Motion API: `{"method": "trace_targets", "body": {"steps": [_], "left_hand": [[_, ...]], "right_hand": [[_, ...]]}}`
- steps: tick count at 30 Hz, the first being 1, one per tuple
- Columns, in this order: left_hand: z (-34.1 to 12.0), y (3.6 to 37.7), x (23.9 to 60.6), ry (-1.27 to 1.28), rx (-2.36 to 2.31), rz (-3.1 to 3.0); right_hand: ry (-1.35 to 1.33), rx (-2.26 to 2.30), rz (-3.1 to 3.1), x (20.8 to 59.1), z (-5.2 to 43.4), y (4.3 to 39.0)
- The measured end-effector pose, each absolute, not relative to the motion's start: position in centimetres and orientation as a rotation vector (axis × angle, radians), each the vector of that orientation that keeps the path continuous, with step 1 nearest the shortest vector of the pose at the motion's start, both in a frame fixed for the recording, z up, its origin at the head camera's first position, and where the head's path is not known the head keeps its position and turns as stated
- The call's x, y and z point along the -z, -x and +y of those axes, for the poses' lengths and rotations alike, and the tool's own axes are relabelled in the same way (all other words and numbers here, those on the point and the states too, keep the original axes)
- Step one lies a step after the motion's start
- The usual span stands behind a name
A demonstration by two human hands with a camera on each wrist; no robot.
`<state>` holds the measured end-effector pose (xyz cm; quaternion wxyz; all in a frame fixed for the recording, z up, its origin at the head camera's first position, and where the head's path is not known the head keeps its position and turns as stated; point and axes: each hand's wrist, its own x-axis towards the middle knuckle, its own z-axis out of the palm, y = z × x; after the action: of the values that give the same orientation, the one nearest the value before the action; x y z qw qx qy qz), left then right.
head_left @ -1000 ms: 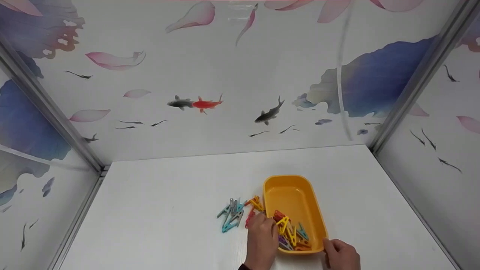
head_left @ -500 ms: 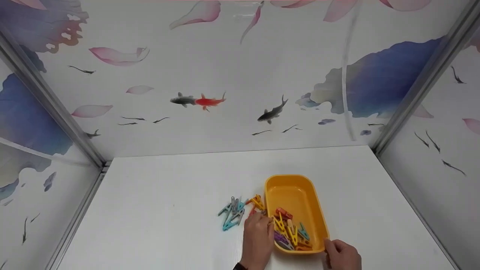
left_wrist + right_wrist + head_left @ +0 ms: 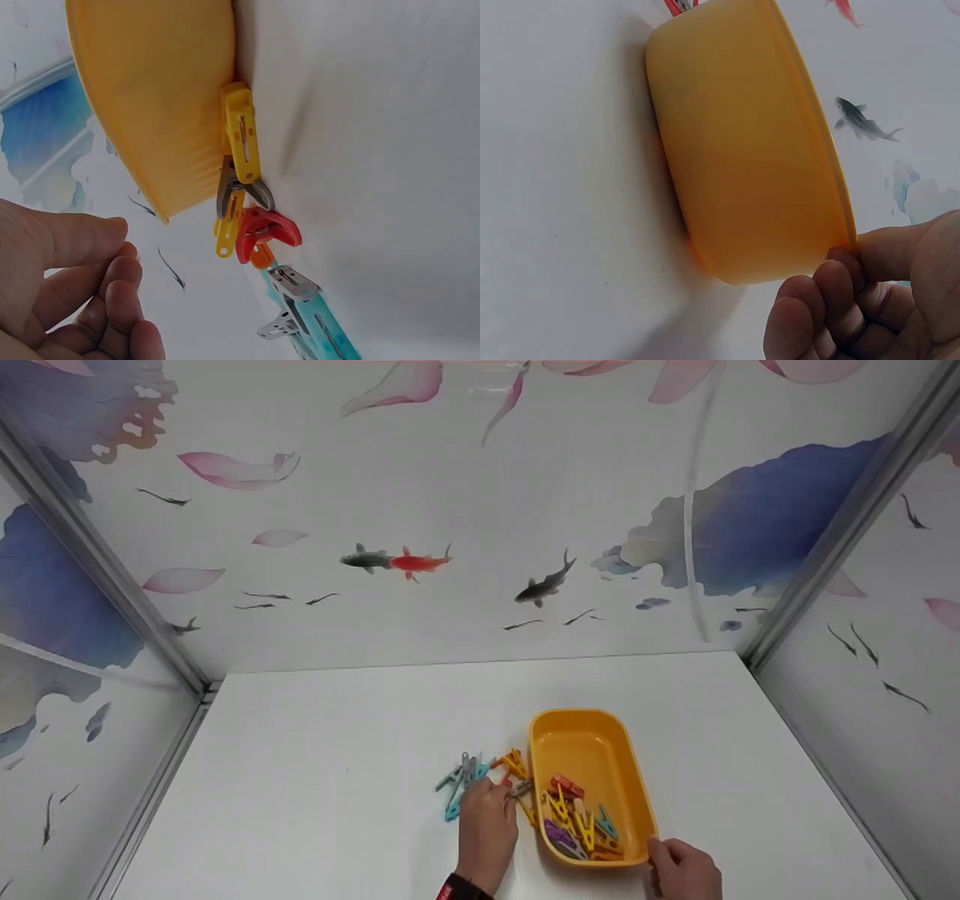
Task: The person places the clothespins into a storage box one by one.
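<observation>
Right hand pinches glossy yellow tub rim; plastic pegs inside.

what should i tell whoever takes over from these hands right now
Left hand: over the loose clothespins on the white table, left of the yellow tub; fingers curled, grip unclear.
Right hand: pinches the tub's near right corner.
Done: a mixed pile of coloured pegs already lies in the tub's near end.
Left: teal, grey, yellow and red clothespins sit outside by the tub's left wall; they likely go in next.
</observation>
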<state>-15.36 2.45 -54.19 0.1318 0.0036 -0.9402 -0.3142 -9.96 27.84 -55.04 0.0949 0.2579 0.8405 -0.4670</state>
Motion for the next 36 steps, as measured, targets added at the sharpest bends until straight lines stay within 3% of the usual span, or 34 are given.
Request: {"method": "trace_targets", "body": {"steps": [20,36], "left_hand": [[1.1,16.8,57.0,0.041,0.714,-2.752],[1.0,17.3,57.1,0.01,0.635,-2.788]], "right_hand": [[-0.78,1.386,2.496,55.1,27.7,10.0],[-0.745,1.379,2.512,54.8,27.5,10.7]]}}
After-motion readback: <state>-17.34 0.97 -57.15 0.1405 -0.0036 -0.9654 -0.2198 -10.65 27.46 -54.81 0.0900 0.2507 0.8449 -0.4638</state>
